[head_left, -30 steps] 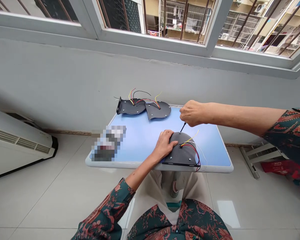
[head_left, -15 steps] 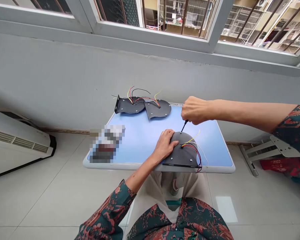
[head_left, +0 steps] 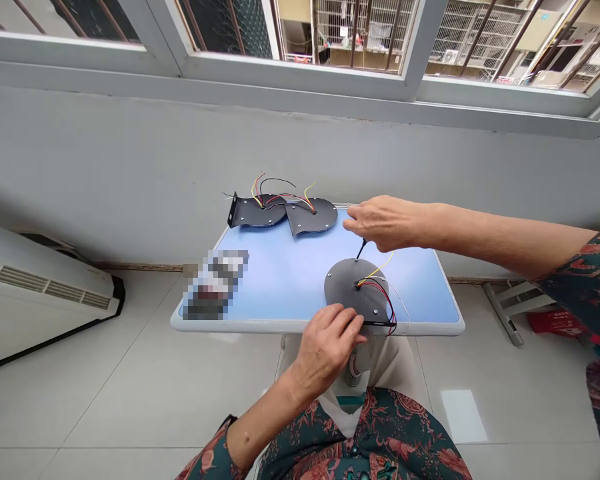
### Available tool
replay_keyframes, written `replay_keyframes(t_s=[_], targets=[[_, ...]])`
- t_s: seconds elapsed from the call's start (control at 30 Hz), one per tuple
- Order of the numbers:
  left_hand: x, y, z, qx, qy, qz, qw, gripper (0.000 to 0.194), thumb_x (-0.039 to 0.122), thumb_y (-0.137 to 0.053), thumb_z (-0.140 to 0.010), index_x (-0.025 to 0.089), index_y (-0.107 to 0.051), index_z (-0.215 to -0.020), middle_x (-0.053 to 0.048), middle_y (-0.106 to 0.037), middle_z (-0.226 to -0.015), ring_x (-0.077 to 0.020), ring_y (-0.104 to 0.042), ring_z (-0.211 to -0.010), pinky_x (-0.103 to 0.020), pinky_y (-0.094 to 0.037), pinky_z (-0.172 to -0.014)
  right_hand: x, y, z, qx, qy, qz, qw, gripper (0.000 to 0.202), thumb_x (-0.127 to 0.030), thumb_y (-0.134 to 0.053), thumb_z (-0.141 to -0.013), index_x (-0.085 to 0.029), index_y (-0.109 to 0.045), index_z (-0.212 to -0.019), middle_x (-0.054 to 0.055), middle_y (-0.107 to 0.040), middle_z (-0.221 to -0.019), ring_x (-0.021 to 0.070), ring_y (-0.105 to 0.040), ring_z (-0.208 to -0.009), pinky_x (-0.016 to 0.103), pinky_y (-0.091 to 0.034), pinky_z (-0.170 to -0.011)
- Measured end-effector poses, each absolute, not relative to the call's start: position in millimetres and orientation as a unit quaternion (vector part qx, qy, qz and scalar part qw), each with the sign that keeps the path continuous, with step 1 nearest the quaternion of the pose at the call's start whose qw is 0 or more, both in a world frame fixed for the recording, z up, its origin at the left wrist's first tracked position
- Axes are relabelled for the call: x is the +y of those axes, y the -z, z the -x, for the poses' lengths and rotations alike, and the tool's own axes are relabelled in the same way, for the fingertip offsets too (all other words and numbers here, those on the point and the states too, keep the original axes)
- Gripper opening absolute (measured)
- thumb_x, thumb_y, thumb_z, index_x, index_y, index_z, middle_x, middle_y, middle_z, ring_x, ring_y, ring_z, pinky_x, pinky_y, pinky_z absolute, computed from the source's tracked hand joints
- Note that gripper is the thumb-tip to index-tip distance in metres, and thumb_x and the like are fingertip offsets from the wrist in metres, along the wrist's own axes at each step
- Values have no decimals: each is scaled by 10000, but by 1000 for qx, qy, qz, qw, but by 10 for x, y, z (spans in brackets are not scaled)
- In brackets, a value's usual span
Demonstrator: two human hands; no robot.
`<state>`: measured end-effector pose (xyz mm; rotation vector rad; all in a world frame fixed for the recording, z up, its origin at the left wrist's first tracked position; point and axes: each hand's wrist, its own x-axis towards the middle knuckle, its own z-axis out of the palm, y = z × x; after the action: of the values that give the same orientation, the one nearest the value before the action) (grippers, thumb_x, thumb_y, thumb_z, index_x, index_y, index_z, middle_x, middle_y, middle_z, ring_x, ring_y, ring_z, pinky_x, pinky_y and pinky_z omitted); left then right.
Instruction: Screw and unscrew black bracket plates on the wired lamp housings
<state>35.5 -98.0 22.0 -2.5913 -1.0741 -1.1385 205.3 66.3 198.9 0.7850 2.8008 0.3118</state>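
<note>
A dark grey rounded plate (head_left: 347, 287) with a bent lower edge lies at the front of the blue table (head_left: 275, 287). Yellow, red, black and white wires (head_left: 387, 303) come out of its middle, and small screws dot its rim. My left hand (head_left: 330, 340) grips the plate's bent front edge at its left end, fingers on top. Above the plate, my right hand (head_left: 380, 223) is closed around a screwdriver (head_left: 363, 249), whose handle is mostly hidden. The screwdriver's tip meets the screw at the plate's far edge.
Two similar wired plates, a left one (head_left: 260, 212) and a right one (head_left: 314, 217), overlap at the table's back. A pixelated patch (head_left: 215, 287) covers something at the table's left. Behind stands a wall (head_left: 145, 153) below a barred window.
My left hand has slid from the plate's left side down to its front edge. My right hand still holds the screwdriver on the far screw, turned somewhat at the wrist.
</note>
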Motion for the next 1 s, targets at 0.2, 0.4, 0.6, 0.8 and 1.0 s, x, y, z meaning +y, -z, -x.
replay_keyframes(t_s=[0.2,0.4,0.6,0.8,1.0], targets=[[-825,-166,-353,-311,320,887,119,207,98,-440,-1053,150,-641,-1060,-72,-719,-873,-200,-578,-777,-338,-444,-671,656,-1955,-2145,926,65,-369,-32,263,-105,-774,-793,-192,-537,-866,3,-611,-877,121,-474,-726,263,-312,-634],[-519,-215,-118,-280,288,910,101,280,130,-381,-1086,176,-647,-1010,-47,-702,-837,-168,-561,-732,-322,-418,-661,654,-1541,-2286,841,180,-412,-302,350,-172,-805,-739,-220,-503,-910,-52,-614,-773,111,-495,-655,275,-423,-674],[-378,-261,-94,-260,280,919,95,365,149,-318,-1100,181,-653,-958,-45,-697,-804,-159,-548,-701,-307,-400,-631,646,-1220,-2400,751,202,-411,-476,217,-212,-659,-810,-229,-552,-998,1,-703,-868,167,-655,-791,337,-522,-802],[-366,-326,-188,-231,287,928,50,311,166,-389,-1085,155,-683,-984,-60,-709,-791,-166,-539,-671,-306,-411,-596,787,-1108,-2518,724,272,-387,-502,313,-215,-570,-868,-215,-586,-1180,37,-732,-957,189,-697,-934,385,-539,-913],[58,-513,-204,-347,423,807,-222,264,357,-559,-1038,200,-727,-908,-34,-721,-733,-164,-640,-695,-310,-519,-692,922,-1095,-2522,762,279,-351,-467,467,-181,-500,-897,-213,-536,-1362,43,-715,-981,191,-680,-929,406,-551,-905]])
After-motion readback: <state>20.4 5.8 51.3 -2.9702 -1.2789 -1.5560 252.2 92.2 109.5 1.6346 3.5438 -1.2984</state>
